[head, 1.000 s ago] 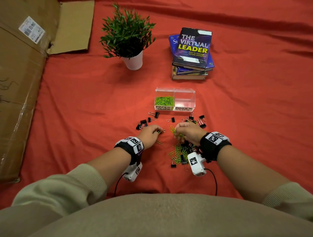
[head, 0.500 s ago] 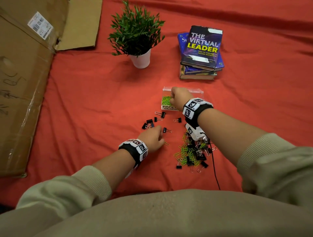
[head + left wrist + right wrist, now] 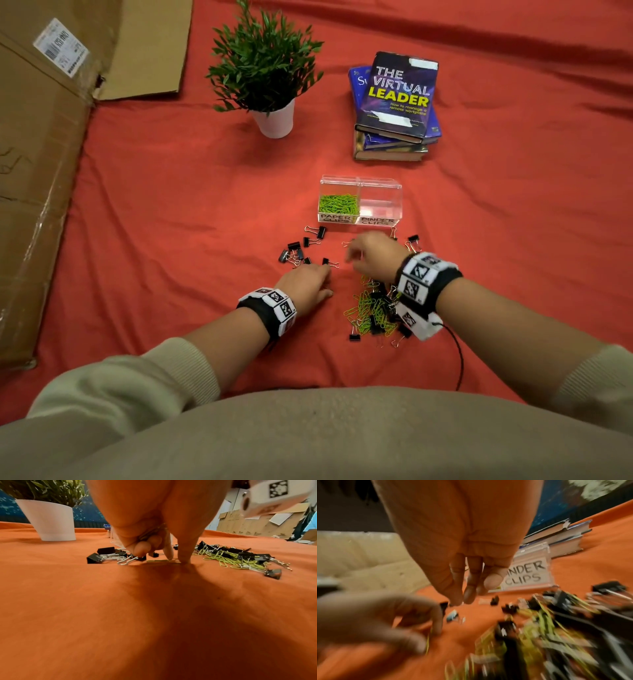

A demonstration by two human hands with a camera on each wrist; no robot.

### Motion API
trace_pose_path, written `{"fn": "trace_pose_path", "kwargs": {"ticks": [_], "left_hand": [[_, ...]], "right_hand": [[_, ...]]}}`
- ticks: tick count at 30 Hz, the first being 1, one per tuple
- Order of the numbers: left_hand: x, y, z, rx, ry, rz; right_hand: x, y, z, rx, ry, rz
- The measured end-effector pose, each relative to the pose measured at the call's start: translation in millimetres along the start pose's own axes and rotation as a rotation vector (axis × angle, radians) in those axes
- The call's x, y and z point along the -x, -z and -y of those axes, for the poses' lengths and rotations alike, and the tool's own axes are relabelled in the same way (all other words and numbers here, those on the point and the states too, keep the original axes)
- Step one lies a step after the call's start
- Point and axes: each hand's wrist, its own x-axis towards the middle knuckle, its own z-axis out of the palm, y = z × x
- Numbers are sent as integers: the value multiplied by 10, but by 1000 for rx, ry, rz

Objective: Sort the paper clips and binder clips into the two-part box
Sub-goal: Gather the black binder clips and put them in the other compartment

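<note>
A clear two-part box (image 3: 360,181) stands mid-cloth; its left part, labelled for paper clips, holds green paper clips (image 3: 337,202), and the right part, labelled for binder clips (image 3: 526,573), looks empty. A mixed pile (image 3: 373,311) of green paper clips and black binder clips lies in front of it. More binder clips (image 3: 297,248) lie scattered to the left. My left hand (image 3: 176,559) pinches a green paper clip (image 3: 159,561) against the cloth, with more clips tucked under its curled fingers. My right hand (image 3: 356,253) hovers blurred above the pile, fingers (image 3: 468,595) loose and holding nothing.
A potted plant (image 3: 270,85) in a white pot and a stack of books (image 3: 394,109) stand behind the box. Flattened cardboard (image 3: 37,164) covers the left side. The red cloth (image 3: 171,222) is bare between the cardboard and the clips.
My right hand took green paper clips from the pile to the box's left part and has come back toward the pile without them. My left hand stayed low by the scattered clips.
</note>
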Motion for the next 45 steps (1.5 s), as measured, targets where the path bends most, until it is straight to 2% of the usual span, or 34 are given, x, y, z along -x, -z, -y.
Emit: {"fn": "trace_pose_path", "kwargs": {"ticks": [1, 3, 7, 11, 14, 18, 24, 28, 32, 34, 37, 40, 43, 45], "left_hand": [[-7, -1, -16, -23, -21, -1], [-25, -4, -42, -73, -57, 1], [-32, -4, -66, -83, -69, 21], [-5, 36, -39, 207, -5, -49], [-4, 149, -7, 356, 120, -85], [-10, 212, 120, 514, 243, -81], [30, 224, 170, 704, 296, -91], [17, 174, 119, 568, 316, -100], [5, 113, 94, 283, 184, -50], [2, 75, 97, 125, 122, -12], [-4, 60, 86, -10, 92, 8], [-6, 63, 71, -25, 105, 35], [0, 61, 54, -21, 105, 49], [3, 64, 38, 17, 100, 32]], "right_hand": [[104, -96, -14, 73, 19, 91], [261, -276, -63, 207, 58, 185], [392, -505, -205, 280, 84, 166], [403, -591, -254, 278, 68, 150], [395, -589, -261, 208, 50, 122], [338, -482, -251, -38, -84, 81], [336, -280, -265, -622, -268, -29], [385, -203, -249, -899, -314, -17], [396, -232, -211, -1209, -391, 69], [397, -256, -192, -1130, -381, 87], [415, -305, -137, -675, -311, 80], [414, -420, -97, -222, -177, 89], [403, -556, -100, 93, -44, 148], [395, -634, -130, 231, -21, 174]]}}
